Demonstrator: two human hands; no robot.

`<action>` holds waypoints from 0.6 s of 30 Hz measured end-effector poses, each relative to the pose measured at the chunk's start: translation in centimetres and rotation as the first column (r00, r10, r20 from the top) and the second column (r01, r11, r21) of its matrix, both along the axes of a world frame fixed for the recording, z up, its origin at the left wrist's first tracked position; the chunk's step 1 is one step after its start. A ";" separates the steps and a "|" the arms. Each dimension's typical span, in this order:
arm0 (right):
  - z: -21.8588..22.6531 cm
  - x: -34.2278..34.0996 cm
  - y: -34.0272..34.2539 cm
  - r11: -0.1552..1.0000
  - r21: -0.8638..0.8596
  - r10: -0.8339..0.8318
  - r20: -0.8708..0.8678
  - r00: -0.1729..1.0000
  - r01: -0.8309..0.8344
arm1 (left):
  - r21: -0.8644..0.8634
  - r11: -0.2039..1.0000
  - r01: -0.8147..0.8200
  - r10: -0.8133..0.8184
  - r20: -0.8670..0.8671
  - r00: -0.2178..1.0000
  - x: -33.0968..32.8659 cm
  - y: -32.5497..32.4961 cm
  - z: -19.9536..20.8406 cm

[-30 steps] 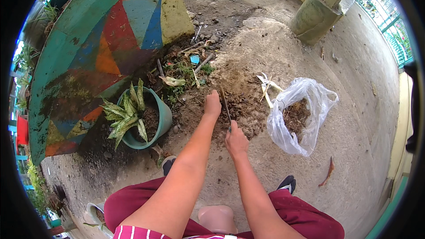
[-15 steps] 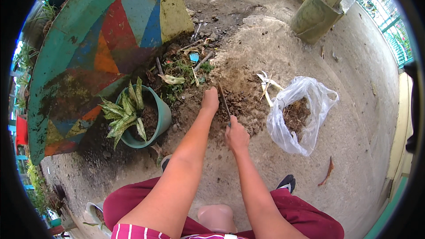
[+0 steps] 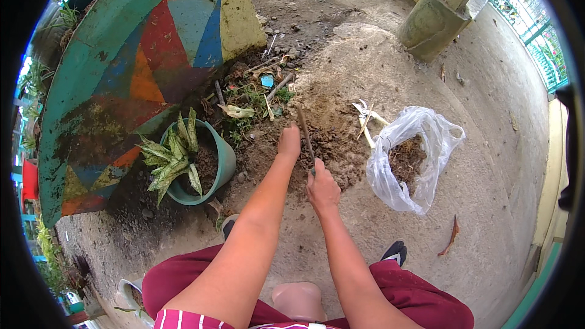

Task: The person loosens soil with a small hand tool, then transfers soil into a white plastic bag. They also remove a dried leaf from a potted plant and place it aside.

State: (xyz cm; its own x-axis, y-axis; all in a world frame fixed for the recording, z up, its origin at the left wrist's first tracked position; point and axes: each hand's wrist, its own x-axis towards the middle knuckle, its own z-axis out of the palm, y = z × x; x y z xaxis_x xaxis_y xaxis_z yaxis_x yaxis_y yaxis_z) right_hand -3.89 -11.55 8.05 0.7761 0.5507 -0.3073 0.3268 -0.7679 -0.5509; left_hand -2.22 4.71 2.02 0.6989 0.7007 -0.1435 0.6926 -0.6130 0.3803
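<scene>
My right hand [image 3: 323, 189] is wrapped round the dark handle of a long knife [image 3: 306, 133], whose soil-stained blade points away from me. Close beside the blade, on its left, my left hand [image 3: 289, 141] is closed; its fingers are mostly turned out of sight, so whatever they hold is hidden. Under and around both hands lies loose dark soil [image 3: 338, 158] on the ground. To the left stands a green pot [image 3: 228, 164] with a leafy, pale-speckled plant [image 3: 173, 157] and soil in it.
On the right, an open clear plastic bag [image 3: 385, 173] holds brown soil and dry fibres, with pale stalks [image 3: 367, 123] beside it. Weeds and sticks [image 3: 244, 106] lie along a painted wall [image 3: 158, 49]. A concrete post base [image 3: 434, 24] stands far right. A dry leaf [image 3: 450, 236] lies nearer.
My right hand and the knife have shifted slightly left, and the blade tip now sits a little farther away. The left hand has hardly moved.
</scene>
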 end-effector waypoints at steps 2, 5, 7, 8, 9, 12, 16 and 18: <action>-0.4 -0.7 0.3 0.985 0.153 -0.096 0.121 0.988 0.077 | 0.018 1.000 0.022 -0.022 -0.006 1.000 -0.2 0.3 -0.5; -1.9 -0.3 -0.8 0.996 -0.087 0.003 0.004 1.000 -0.003 | -0.063 0.998 0.026 -0.030 -0.060 0.998 0.6 -0.3 0.6; -1.2 0.1 -0.7 0.986 -0.164 0.023 -0.098 0.995 -0.039 | -0.096 0.995 0.004 -0.016 -0.124 0.992 0.6 -0.4 1.0; -0.9 0.4 -0.6 0.978 -0.201 0.028 -0.149 0.988 -0.059 | -0.089 0.996 0.001 -0.010 -0.101 0.995 0.7 -0.3 1.1; -0.7 0.5 -0.6 0.985 -0.165 0.038 -0.130 0.991 -0.059 | -0.085 0.996 -0.002 -0.005 -0.081 0.997 0.7 -0.4 1.0; 0.0 0.6 -0.2 1.000 -0.030 0.004 -0.051 0.999 -0.005 | -0.034 0.999 0.028 -0.030 -0.037 0.999 0.2 -0.5 0.4; 0.4 0.0 0.4 0.993 0.041 -0.106 -0.012 0.994 0.106 | 0.000 1.000 0.017 -0.017 0.015 1.000 0.1 -0.2 -0.5; -0.5 0.0 -0.1 0.996 -0.056 -0.076 -0.077 0.994 0.072 | -0.016 1.000 0.012 -0.012 -0.036 0.999 0.3 -0.4 -0.2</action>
State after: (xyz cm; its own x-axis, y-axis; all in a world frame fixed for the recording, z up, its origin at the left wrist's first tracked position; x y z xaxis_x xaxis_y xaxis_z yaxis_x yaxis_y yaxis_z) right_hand -3.84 -11.63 7.53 0.7863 0.4738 -0.3966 0.2247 -0.8172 -0.5308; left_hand -1.96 4.28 1.86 0.7014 0.6897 -0.1799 0.6987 -0.6155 0.3646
